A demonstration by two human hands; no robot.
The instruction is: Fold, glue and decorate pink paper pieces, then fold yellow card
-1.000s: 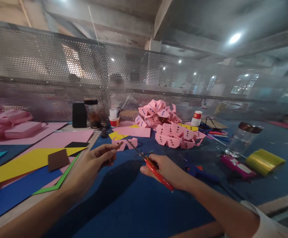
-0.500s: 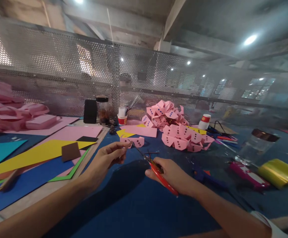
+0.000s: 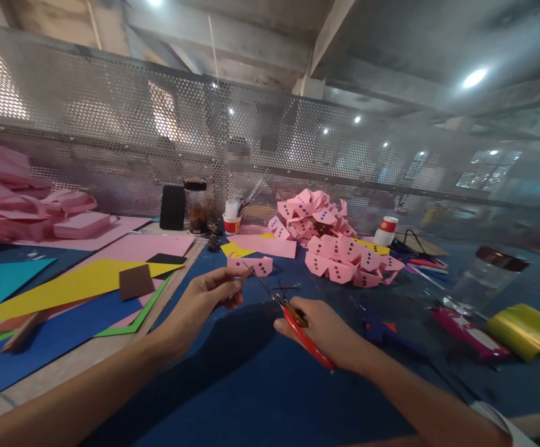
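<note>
A small brown piece [image 3: 248, 272] is poking out from the pinched fingertips of the left hand [image 3: 207, 299], over the blue bench [image 3: 233, 379]. The right hand [image 3: 321, 323] is gripping the red-handled scissors [image 3: 306, 340], and their blades are pointing toward that piece; from here I can't tell whether they are touching it. Just beyond, a spotted pink strip [image 3: 261, 266] is lying on the bench. Farther back, a heap of pink cutouts [image 3: 314, 214] is sitting between a red-and-white cup [image 3: 231, 224] and stacked paper cups [image 3: 386, 230]. Coloured sheets [image 3: 79, 282] are spreading out on the left.
</note>
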